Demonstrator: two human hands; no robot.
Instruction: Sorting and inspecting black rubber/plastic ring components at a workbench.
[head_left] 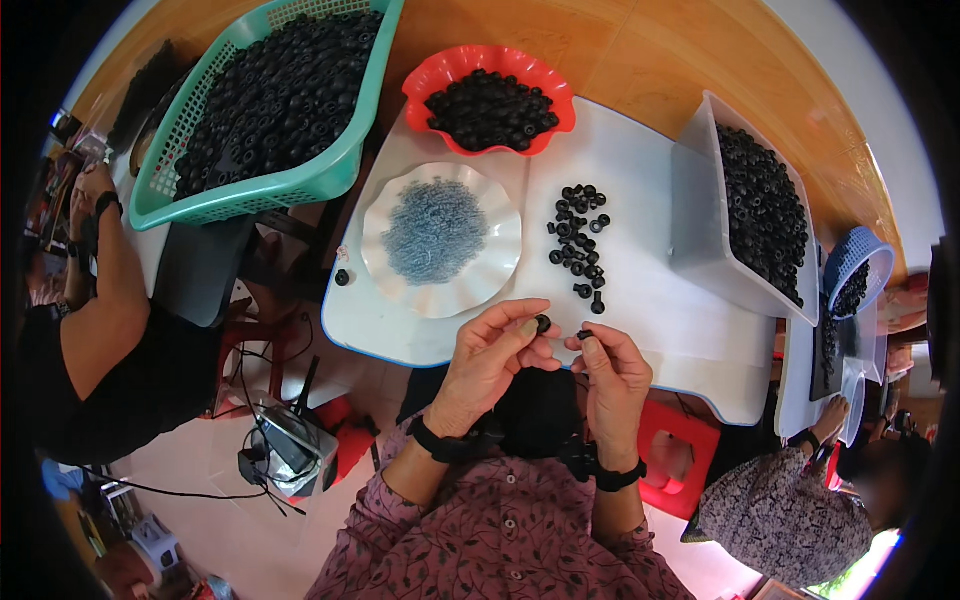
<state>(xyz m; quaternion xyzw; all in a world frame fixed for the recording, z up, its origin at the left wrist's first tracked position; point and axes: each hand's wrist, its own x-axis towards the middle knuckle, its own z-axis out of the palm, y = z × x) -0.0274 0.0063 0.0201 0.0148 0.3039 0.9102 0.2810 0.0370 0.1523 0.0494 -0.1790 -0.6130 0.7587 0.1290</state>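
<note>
Head view: left grip (485,365) pinches a black piece (543,324), right grip (612,385) a smaller part (585,335); long axes unclear.

We see a white table (690,320) with rounded corners, a blue edge and a thin seam (527,180) running across its top. Toward its far edge we find a red wavy-rimmed bowl (565,105) heaped with black pieces (490,110). Nearer us, left of the seam, sits a white scalloped plate (505,225) bearing a mound of small bluish, see-through bits (435,230). Right of the seam we have a loose cluster of black parts (566,229), some touching, some apart. A single black part (343,277) lies near the left edge, and a whitish bin (695,220) full of black rings (765,215) stands at the right end.
</note>
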